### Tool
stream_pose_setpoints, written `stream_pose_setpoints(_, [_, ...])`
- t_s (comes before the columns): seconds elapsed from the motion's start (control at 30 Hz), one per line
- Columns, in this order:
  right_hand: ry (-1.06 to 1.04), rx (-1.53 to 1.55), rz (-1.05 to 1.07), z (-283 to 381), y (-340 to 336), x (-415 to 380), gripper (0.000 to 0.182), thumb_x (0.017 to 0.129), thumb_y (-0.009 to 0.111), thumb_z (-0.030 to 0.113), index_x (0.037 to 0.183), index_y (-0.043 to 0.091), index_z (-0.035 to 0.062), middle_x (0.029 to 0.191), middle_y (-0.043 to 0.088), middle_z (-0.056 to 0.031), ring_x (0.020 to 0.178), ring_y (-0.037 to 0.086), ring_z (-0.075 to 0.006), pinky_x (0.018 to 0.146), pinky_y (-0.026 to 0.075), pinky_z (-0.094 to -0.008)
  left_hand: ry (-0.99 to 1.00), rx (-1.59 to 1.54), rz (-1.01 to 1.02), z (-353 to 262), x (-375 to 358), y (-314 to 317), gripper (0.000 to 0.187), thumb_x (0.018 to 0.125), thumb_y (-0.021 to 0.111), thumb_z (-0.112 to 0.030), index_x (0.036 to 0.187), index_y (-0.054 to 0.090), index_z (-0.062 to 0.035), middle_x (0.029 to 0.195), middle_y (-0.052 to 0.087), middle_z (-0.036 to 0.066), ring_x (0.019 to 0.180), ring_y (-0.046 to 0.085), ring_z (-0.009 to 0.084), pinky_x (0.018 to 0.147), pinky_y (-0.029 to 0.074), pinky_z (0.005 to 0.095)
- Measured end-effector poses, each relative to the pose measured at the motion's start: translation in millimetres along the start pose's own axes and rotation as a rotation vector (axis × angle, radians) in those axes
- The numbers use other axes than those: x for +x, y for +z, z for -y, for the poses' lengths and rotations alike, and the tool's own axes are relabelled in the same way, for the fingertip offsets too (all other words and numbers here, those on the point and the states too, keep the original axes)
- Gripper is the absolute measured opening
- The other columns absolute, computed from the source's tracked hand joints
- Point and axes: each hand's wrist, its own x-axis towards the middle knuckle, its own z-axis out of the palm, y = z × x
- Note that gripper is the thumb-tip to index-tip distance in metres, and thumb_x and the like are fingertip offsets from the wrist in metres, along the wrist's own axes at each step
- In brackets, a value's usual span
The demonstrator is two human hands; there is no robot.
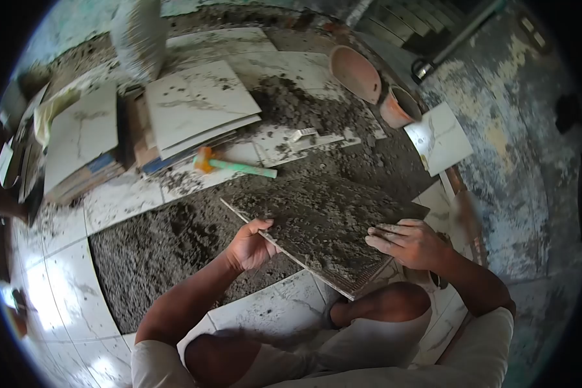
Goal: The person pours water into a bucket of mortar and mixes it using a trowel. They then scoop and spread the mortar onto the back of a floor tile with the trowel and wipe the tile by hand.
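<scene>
A square tile [323,226] is tilted in front of me, its upper face coated with rough grey mortar and a ribbed patch bare near the lower corner. My left hand [253,244] grips its left edge, thumb on top. On the right side, my right hand [407,244] lies with its fingers over the mortar; whether it also holds the edge is hidden. Beneath and to the left spreads a bed of mortar [155,258] between laid white tiles [119,200]. Beyond the tile lies a mallet [242,169] with a green handle and an orange head.
Two stacks of tiles [200,103] stand at the back left, beside a white sack [138,39]. A mortar heap [291,103], a pinkish basin [354,74] and a bucket [399,107] are farther back. A loose tile [440,139] leans at the right.
</scene>
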Motion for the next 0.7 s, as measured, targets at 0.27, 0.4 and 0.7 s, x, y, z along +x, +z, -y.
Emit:
stream_pose_setpoints(0.27, [0.199, 0.025, -0.068, -95, 75, -125, 0.04, 0.083, 0.054, 0.012, 0.122, 0.06, 0.0118, 0.11, 0.068, -0.003, 0.1, 0.065, -0.0166, 0.075, 0.051, -0.0277, -0.149, 0.163, -0.102, 43, 159, 48, 0.053, 0.082, 0.058, -0.021, 0.131, 0.047, -0.0019, 0.128, 0.055, 0.014, 0.117, 0.054, 0.0285, 0.105, 0.037, 0.0447])
stream_pose_setpoints(0.4, [0.286, -0.015, -0.107, -120, 116, -167, 0.039, 0.082, 0.055, 0.013, 0.12, 0.062, 0.0155, 0.113, 0.067, -0.002, 0.101, 0.065, -0.0169, 0.079, 0.051, -0.0287, -0.105, 0.255, -0.113, 74, 227, 37, 0.057, 0.08, 0.059, -0.024, 0.132, 0.047, -0.0047, 0.127, 0.056, 0.013, 0.119, 0.051, 0.0295, 0.104, 0.035, 0.0482])
stream_pose_setpoints(0.7, [0.348, -0.039, -0.167, -129, 250, -230, 0.04, 0.082, 0.056, 0.016, 0.122, 0.06, 0.0199, 0.122, 0.061, 0.0004, 0.108, 0.061, -0.0171, 0.079, 0.048, -0.029, -0.06, 0.149, -0.182, 133, 305, -35, 0.042, 0.078, 0.063, -0.014, 0.118, 0.058, -0.0029, 0.111, 0.064, 0.008, 0.106, 0.056, 0.0258, 0.097, 0.041, 0.043])
